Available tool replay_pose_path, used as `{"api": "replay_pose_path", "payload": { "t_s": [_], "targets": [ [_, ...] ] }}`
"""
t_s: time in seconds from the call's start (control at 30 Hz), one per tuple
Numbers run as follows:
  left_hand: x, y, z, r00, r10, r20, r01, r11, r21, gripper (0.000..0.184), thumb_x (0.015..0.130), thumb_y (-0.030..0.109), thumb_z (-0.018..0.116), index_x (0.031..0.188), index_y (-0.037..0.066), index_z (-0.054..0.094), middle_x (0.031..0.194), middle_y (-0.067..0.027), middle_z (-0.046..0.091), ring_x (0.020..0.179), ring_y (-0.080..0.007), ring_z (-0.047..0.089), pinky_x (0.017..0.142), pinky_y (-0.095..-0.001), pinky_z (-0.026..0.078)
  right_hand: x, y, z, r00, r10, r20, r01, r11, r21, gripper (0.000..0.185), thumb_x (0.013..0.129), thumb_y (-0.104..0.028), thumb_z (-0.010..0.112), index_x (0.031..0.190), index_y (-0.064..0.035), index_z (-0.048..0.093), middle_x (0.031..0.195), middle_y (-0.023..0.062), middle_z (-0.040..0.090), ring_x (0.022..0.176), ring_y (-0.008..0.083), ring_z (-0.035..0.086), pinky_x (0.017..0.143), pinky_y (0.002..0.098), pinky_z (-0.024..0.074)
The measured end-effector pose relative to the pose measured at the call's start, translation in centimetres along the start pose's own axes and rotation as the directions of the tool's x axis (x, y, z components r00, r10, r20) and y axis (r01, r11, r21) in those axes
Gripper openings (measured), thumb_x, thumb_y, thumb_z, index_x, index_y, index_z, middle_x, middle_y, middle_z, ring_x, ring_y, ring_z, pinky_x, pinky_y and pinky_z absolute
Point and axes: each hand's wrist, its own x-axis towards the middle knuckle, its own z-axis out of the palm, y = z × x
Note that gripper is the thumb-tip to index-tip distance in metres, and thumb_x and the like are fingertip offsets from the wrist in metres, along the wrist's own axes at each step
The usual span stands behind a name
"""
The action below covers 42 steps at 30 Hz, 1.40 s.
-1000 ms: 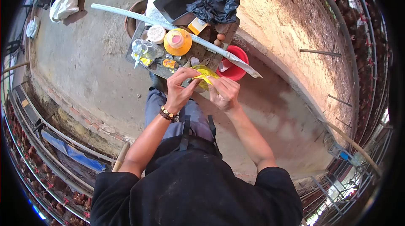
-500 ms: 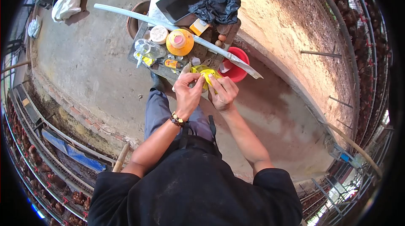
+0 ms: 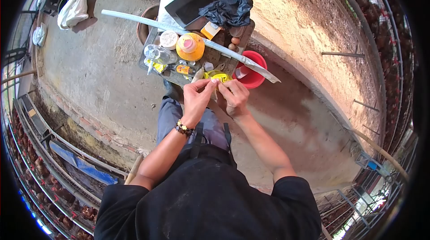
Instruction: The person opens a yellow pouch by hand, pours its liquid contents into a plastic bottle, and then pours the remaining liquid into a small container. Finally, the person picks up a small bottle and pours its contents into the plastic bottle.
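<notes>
My left hand [image 3: 197, 99] and my right hand [image 3: 235, 98] meet at the near edge of the small table [image 3: 172, 75], fingers pinched. Between and just beyond the fingertips is a crumpled yellow wrapper [image 3: 218, 75], which both hands grip. Left of it lies a small bottle with an orange label [image 3: 183, 69], beside a clear bottle [image 3: 160, 54]. Behind these stand an orange container with a pink top [image 3: 190, 46] and a white round tub [image 3: 169, 40]. A long pale pole [image 3: 148, 21] lies across the table.
A red bucket [image 3: 251, 79] stands right of the table. Eggs [image 3: 235, 41], a black plastic bag [image 3: 229, 9] and a dark tray [image 3: 190, 5] are at the back. A white bag [image 3: 73, 10] lies on the floor at left. Caged hens line both sides.
Both hands have shifted slightly and their fingertips have come closer together at the yellow wrapper, which now shows mostly beyond the fingers. The view has tilted a little.
</notes>
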Motion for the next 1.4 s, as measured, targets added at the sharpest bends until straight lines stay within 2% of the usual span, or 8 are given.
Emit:
{"api": "replay_pose_path", "payload": {
  "t_s": [0.2,0.43,0.47,0.6,0.8,0.93,1.23,1.4],
  "targets": [
    [0.6,-0.2,-0.3,0.998,-0.064,0.009,0.063,0.996,0.065,0.023,0.09,0.015,0.068,0.095,-0.007,0.072,0.078,-0.0021,0.07,0.07,-0.003,0.055,0.06,-0.0208,0.044,1.0,-0.9,-1.1,0.998,0.06,0.019,-0.062,0.993,0.098,0.027,0.068,-0.004,0.073,0.095,-0.0018,0.07,0.077,0.0075,0.059,0.066,0.0234,0.061,0.058,0.0337,0.0509],
    [1.2,-0.2,-0.4,0.924,0.38,0.036,-0.348,0.799,0.491,0.009,0.082,0.007,0.071,0.087,0.0,0.073,0.074,-0.0097,0.067,0.07,-0.0203,0.059,0.067,-0.0323,0.045,2.0,0.4,-1.8,0.929,0.321,0.184,-0.369,0.825,0.428,0.025,0.075,-0.006,0.069,0.1,-0.0008,0.069,0.088,0.0119,0.061,0.071,0.0256,0.062,0.063,0.0314,0.0509],
    [1.2,0.1,-0.4,0.903,0.426,0.061,-0.395,0.764,0.511,0.008,0.08,0.006,0.071,0.086,0.001,0.072,0.075,-0.01,0.067,0.071,-0.0229,0.058,0.068,-0.0338,0.045,2.6,0.6,-2.5,0.832,0.428,0.354,-0.549,0.73,0.408,0.025,0.08,-0.01,0.067,0.104,-0.0024,0.069,0.101,0.0127,0.061,0.089,0.0263,0.062,0.079,0.0331,0.0502],
    [1.1,0.8,-0.5,0.84,0.515,0.172,-0.508,0.635,0.581,0.009,0.076,0.002,0.072,0.086,0.004,0.072,0.077,-0.0065,0.064,0.078,-0.0253,0.054,0.071,-0.0354,0.045,3.8,4.1,-2.0,0.782,0.1,0.615,-0.448,0.776,0.443,0.025,0.087,-0.012,0.065,0.109,-0.0025,0.067,0.118,0.0117,0.059,0.12,0.0281,0.049,0.106,0.0405,0.0339],
    [1.5,1.7,-1.2,0.766,0.58,0.275,-0.599,0.492,0.631,0.017,0.072,0.0,0.073,0.088,0.008,0.072,0.079,-0.0029,0.063,0.082,-0.0256,0.052,0.074,-0.0357,0.045,3.3,5.4,-0.1,0.737,0.028,0.675,-0.603,0.478,0.639,0.021,0.088,-0.011,0.065,0.106,-0.0011,0.068,0.116,0.0134,0.064,0.117,0.0288,0.055,0.103,0.041,0.0397],
    [1.3,1.9,-1.4,0.741,0.601,0.301,-0.613,0.422,0.668,0.019,0.071,0.0,0.073,0.089,0.009,0.073,0.08,-0.0025,0.063,0.083,-0.0255,0.052,0.075,-0.0357,0.046,3.2,4.9,0.0,0.773,0.07,0.63,-0.562,0.537,0.629,0.017,0.087,-0.008,0.066,0.102,-0.0001,0.069,0.108,0.0138,0.068,0.109,0.0298,0.06,0.1,0.041,0.0429],
    [1.6,1.9,-1.7,0.855,0.463,0.235,-0.494,0.585,0.643,0.022,0.077,0.003,0.073,0.098,0.005,0.072,0.093,-0.0062,0.068,0.093,-0.0264,0.056,0.082,-0.0362,0.047,1.9,5.0,0.5,0.795,0.172,0.582,-0.551,0.605,0.575,0.014,0.086,-0.007,0.068,0.096,0.0012,0.07,0.096,0.0123,0.071,0.103,0.0295,0.063,0.102,0.0418,0.0417],
    [-5.6,-3.8,-13.4,0.943,0.2,-0.265,0.04,0.724,0.689,0.044,0.092,0.028,0.064,0.127,0.002,0.061,0.118,-0.0172,0.062,0.114,-0.0286,0.056,0.098,-0.0397,0.043,1.2,5.5,0.4,0.758,0.236,0.608,-0.624,0.532,0.573,0.013,0.088,-0.009,0.068,0.092,0.0028,0.07,0.094,0.0107,0.071,0.1,0.0238,0.063,0.1,0.0393,0.0424]
  ]
}}
